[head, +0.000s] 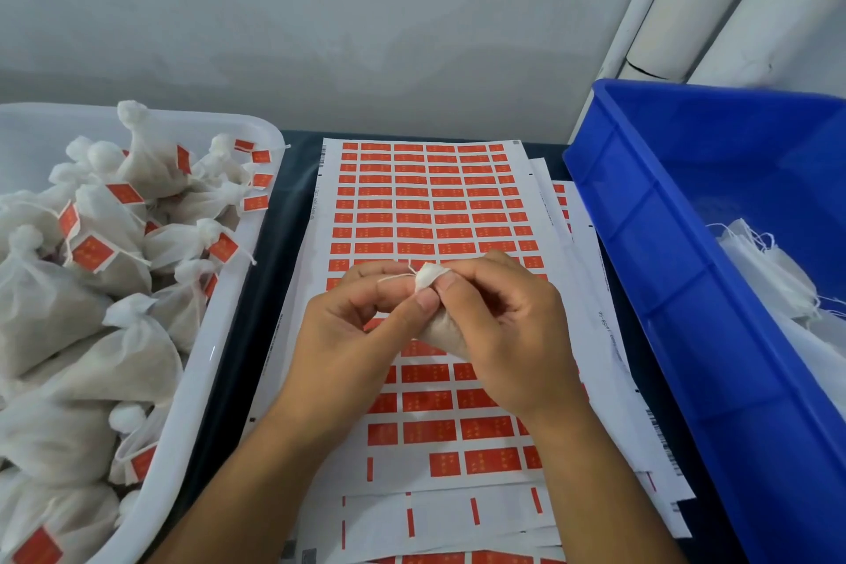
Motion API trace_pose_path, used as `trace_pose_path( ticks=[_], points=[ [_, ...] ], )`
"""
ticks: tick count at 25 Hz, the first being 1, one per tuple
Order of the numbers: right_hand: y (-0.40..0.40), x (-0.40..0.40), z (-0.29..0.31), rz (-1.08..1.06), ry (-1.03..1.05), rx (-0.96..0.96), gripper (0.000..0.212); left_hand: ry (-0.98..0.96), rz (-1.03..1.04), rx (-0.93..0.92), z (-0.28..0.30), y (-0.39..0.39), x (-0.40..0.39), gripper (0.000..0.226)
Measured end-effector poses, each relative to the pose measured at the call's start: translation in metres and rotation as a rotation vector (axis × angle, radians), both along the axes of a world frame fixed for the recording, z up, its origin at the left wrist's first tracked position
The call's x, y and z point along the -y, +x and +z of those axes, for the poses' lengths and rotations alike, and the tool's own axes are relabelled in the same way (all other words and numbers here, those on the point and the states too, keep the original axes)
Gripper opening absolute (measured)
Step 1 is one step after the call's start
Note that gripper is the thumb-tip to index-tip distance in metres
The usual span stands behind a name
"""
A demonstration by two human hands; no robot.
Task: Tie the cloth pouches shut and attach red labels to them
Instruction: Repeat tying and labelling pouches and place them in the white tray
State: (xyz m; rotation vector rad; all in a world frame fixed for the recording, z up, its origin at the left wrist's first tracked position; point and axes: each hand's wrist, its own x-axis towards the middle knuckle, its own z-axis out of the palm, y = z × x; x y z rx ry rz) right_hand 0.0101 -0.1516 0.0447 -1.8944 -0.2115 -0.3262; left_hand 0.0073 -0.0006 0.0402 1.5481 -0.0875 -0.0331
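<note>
Above the sheet of red labels (pixel 425 206), both hands meet around one cloth pouch (pixel 441 330). The right hand (pixel 508 334) wraps the pouch body and pinches its gathered white top between thumb and fingers. The left hand (pixel 348 334) has curled fingers and pinches the thin string (pixel 396 276) at the pouch neck. At left, a white tub (pixel 219 334) holds many tied pouches with red labels. At right, a blue bin (pixel 664 289) holds white pouches without labels.
</note>
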Motion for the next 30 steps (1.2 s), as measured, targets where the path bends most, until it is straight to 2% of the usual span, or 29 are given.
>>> trace_pose_path(
  ticks=[7,12,16,20,26,30],
  points=[
    [0.0003,-0.0031,0.0008,-0.01,0.014,-0.047,0.014,-0.041,0.154,-0.037,-0.0039,-0.0014,0.0041,0.024],
    [0.0011,-0.0049,0.0017,0.014,0.019,-0.076,0.011,-0.037,0.142,-0.086,-0.003,0.0004,0.0036,0.01],
    [0.0018,-0.0043,0.0014,0.039,0.075,-0.143,0.015,0.002,0.17,-0.109,-0.0032,0.0004,0.0039,0.018],
    [0.0021,-0.0057,0.0005,0.068,0.234,-0.29,0.021,0.007,0.128,-0.162,-0.0043,0.0015,0.0037,0.023],
    [0.0052,-0.0068,-0.0012,0.215,0.636,-0.601,0.025,-0.013,0.055,-0.154,-0.0022,0.0001,0.0042,0.021],
    [0.0073,-0.0041,-0.0041,0.231,0.675,-0.675,0.027,0.019,0.078,-0.071,-0.005,-0.0024,0.0094,0.014]
  ],
)
